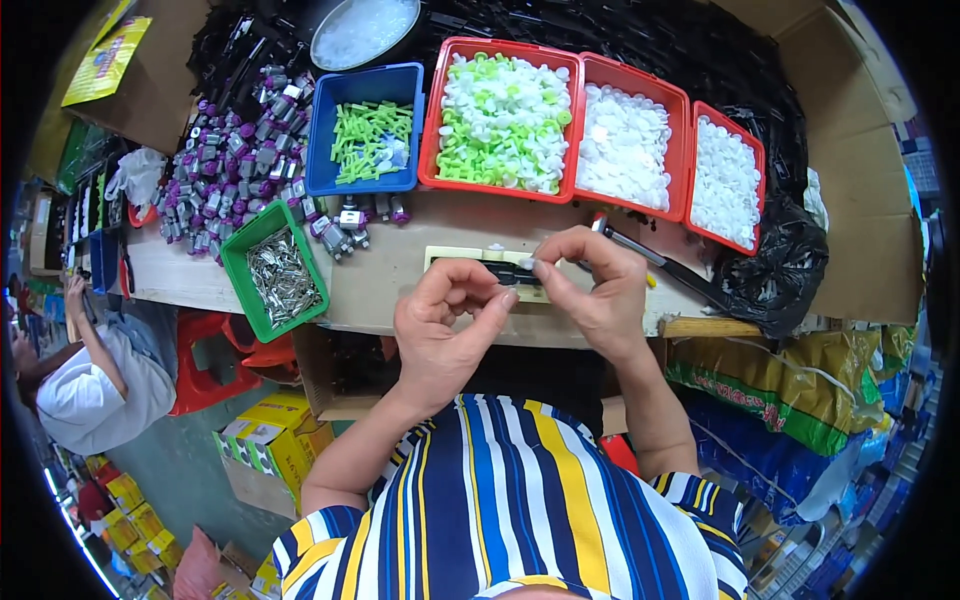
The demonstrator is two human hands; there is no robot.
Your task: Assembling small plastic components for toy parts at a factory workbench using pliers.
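In front of me a cream-coloured fixture block (pixel 436 254) lies at the table edge with a long black plastic part (pixel 508 273) on it. My right hand (pixel 600 290) pinches a small white plastic piece (pixel 528 263) between thumb and forefinger, just over the right end of the black part. Just nearer to me, my left hand (pixel 448 325) has thumb and forefinger closed together beside the black part. Whatever sits between those fingertips is too small to make out. Both hands partly hide the fixture.
Behind stand a blue bin (pixel 318 130) of green pieces and red bins (pixel 432 120) of green and white plastic parts. A green bin (pixel 312 305) holds metal pins. Small purple-and-grey motors (pixel 235 160) are heaped left. A hammer (pixel 660 262) lies right. Another person (pixel 105 385) sits far left.
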